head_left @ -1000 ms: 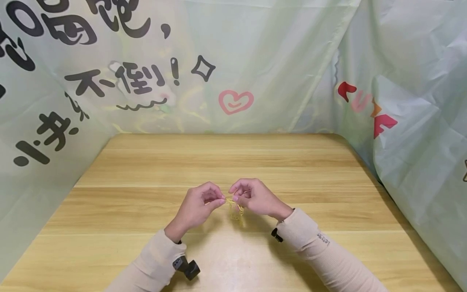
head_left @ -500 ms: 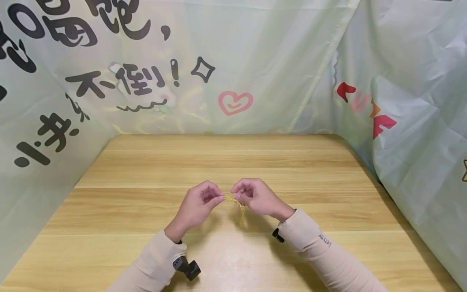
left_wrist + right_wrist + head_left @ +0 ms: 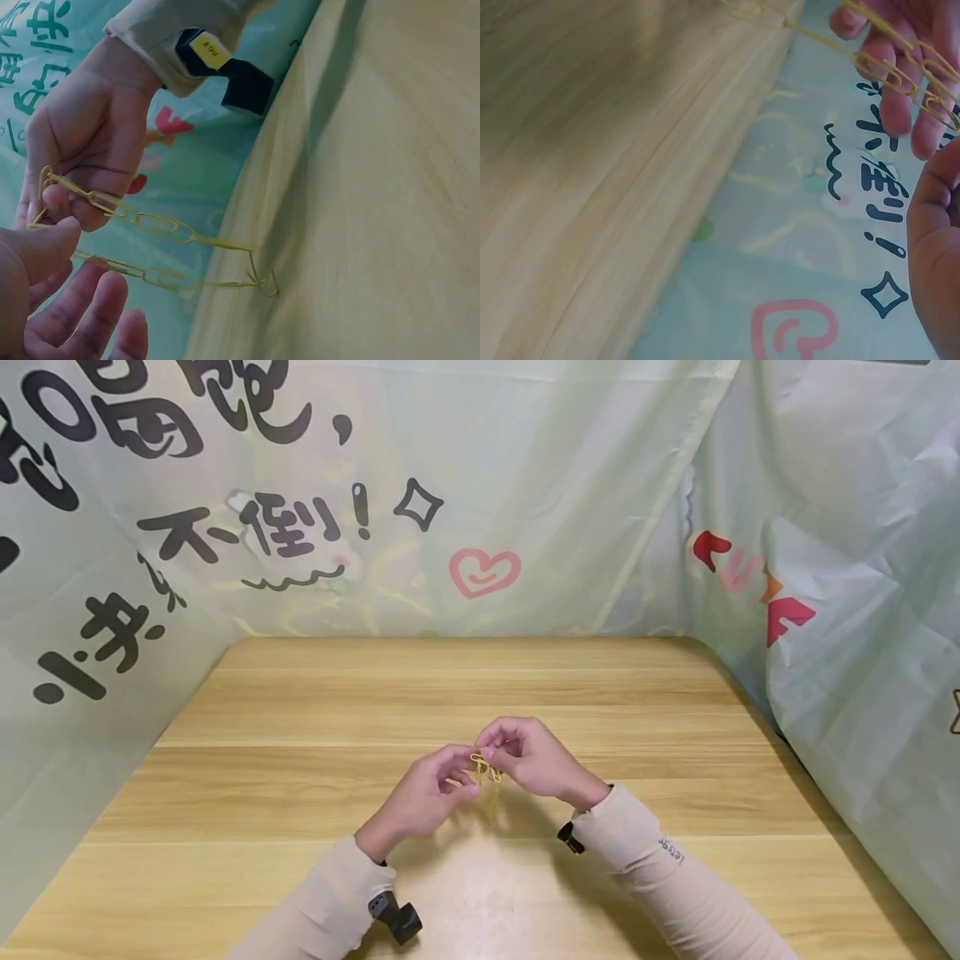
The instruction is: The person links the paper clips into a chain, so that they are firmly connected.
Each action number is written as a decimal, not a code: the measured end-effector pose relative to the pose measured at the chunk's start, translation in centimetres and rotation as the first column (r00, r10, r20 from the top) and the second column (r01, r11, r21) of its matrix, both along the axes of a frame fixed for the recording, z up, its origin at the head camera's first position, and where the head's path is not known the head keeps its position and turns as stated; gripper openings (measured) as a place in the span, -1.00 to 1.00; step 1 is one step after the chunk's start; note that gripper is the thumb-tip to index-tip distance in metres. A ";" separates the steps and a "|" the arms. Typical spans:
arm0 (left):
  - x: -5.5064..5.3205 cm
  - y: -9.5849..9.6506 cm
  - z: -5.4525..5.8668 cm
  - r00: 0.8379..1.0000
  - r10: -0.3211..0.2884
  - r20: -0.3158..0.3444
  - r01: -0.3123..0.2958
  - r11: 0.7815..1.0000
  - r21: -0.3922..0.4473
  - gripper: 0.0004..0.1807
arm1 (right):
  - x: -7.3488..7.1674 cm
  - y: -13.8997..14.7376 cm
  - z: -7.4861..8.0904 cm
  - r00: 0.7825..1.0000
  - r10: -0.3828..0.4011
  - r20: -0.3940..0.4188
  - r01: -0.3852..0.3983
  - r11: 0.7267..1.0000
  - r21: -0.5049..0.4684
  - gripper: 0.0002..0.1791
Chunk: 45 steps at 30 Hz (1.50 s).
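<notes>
A chain of linked yellow paper clips (image 3: pixel 487 768) hangs in the air over the table. My right hand (image 3: pixel 536 756) pinches it at the top between thumb and forefinger. Just left of it, my left hand (image 3: pixel 431 789) has its thumb apart from its fingers, and its fingertips reach the clips. In the left wrist view the paper clip chain (image 3: pixel 161 223) drops in two strands from the right hand (image 3: pixel 90 135), with the left hand (image 3: pixel 67 300) beside it, fingers spread. The right wrist view shows the left hand's fingers (image 3: pixel 896 97) behind the clips; its view of the right hand (image 3: pixel 937 232) is partial.
A wood-grain table (image 3: pixel 300 693) lies below both hands. Pale green printed cloth (image 3: pixel 562 485) hangs behind it and along both sides. A black wrist camera (image 3: pixel 397 918) sits on the left sleeve, and another black camera (image 3: pixel 570 837) is on the right one.
The left hand has loosened its pinch, parting thumb and fingers, and shifted slightly right toward the right hand. The right hand rose a little, and the stretched chain now hangs bunched below it.
</notes>
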<state>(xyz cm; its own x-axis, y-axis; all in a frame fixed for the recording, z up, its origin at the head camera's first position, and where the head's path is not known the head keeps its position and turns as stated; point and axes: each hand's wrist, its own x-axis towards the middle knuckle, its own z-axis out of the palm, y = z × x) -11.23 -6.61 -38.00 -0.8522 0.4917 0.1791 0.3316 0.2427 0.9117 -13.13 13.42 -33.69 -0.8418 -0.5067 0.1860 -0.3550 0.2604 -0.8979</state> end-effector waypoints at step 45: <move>-0.5 -1.9 2.3 0.722 -0.103 -0.684 -0.149 0.942 -0.299 -0.81 | 0.7 3.2 0.1 0.914 0.207 -0.349 -0.080 0.935 0.346 -0.64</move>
